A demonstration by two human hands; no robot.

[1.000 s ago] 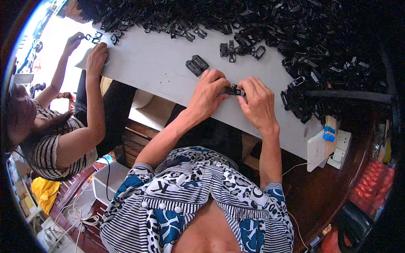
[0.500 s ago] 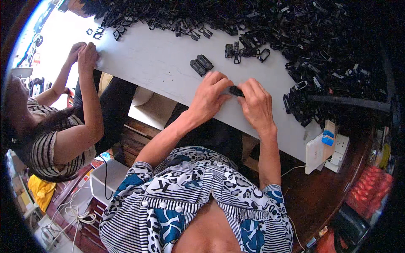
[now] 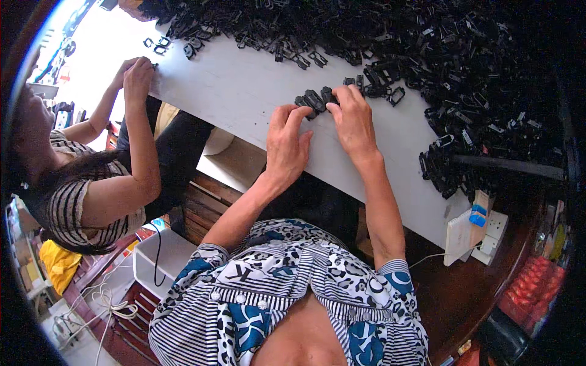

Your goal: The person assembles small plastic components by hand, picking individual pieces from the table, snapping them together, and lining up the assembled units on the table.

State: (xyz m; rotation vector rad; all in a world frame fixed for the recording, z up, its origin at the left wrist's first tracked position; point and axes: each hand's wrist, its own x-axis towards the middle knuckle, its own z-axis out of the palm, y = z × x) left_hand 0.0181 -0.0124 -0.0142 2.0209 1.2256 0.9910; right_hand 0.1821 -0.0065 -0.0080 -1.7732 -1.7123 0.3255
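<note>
My right hand [image 3: 355, 125] pinches a small black plastic frame [image 3: 328, 94] between thumb and fingers. It holds the piece at the right end of a short row of similar black plastic frames [image 3: 314, 100] on the white table. My left hand [image 3: 287, 143] is at the row's left end, thumb and forefinger apart, with nothing seen between them. Its forefinger tip is close to the leftmost frame; whether it touches cannot be made out. Just beyond my right hand lie more black pieces [image 3: 397, 95], partly hidden by the fingers.
A large heap of black plastic parts [image 3: 439, 55] covers the far and right side of the white table [image 3: 238, 85]. A co-worker's hands [image 3: 139, 74] are at the table's left. A power strip [image 3: 491, 238] and a white box [image 3: 459, 235] stand at the right edge.
Both hands have moved apart and farther onto the table. My right hand has brought the black frame beside the two lying there; my left hand has let go of it. The view has shifted slightly.
</note>
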